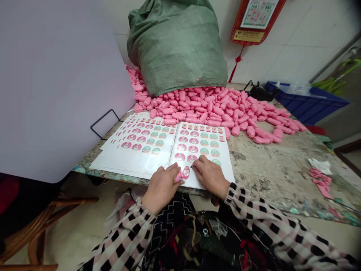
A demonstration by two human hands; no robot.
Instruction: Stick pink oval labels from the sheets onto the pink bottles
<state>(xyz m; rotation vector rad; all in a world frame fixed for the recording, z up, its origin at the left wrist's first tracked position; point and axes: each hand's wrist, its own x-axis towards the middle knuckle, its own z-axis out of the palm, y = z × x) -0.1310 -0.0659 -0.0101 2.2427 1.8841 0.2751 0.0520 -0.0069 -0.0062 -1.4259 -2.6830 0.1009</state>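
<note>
My left hand (163, 185) has its fingers closed round a small pink bottle-shaped piece (178, 177) at the front edge of a sticker sheet (203, 180). A pink oval sticker (186, 172) sits against or beside that piece, between my hands; whether it is stuck on, I cannot tell. My right hand (210, 174) rests low over the sheet with fingers pinched together. A small dark tip shows at its fingertips, too little to name. Rows of pink and green round stickers cover the sheet above my hands.
More sticker sheets (132, 160) lie fanned to the left. Behind them spreads a heap of pink pieces (194, 107) under a green sack (180, 45). A large pale panel (62, 82) stands at left. A blue crate (313, 105) and a pink scrunchie (321, 180) are at right.
</note>
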